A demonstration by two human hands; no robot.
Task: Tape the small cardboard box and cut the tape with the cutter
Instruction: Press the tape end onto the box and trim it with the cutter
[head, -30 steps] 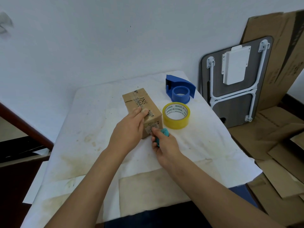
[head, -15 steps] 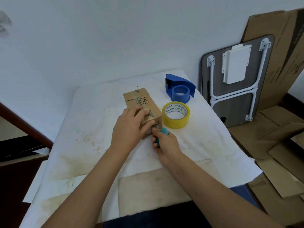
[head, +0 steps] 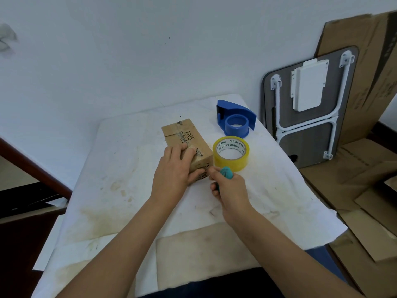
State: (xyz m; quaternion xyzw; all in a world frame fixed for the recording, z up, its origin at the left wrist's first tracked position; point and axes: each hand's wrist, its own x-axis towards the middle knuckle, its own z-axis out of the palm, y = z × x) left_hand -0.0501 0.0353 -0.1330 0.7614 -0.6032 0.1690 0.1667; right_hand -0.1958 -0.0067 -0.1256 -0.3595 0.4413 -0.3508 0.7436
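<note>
Since a second ago the left hand (head: 175,171) has slid from resting at the box's near top edge to wrapping over its near corner, fingers across the top and thumb down the front face, while the right hand (head: 228,190) has hardly shifted.

Under both forearms lies the table (head: 120,190), covered in stained white paper, which gives a flat surface to press against. The small cardboard box (head: 187,138) lies lengthwise, running away from the left palm. That hand is clamped on its near end, probably to pin it down and keep the tape flat while the blade works.

Just beyond the right knuckles, touching or nearly touching the box's right side, sits the yellow tape roll (head: 231,154). Its strip, likely clear, cannot be made out from here. Farther past it stands the blue tape dispenser (head: 235,121), apart from both hands and unused.

Smallest is the teal cutter (head: 226,172), enclosed in the right fist with only its head showing. Its tip meets the box's lower front corner beside the left thumb, seemingly where the tape should be severed. The blade itself is hidden.
</note>
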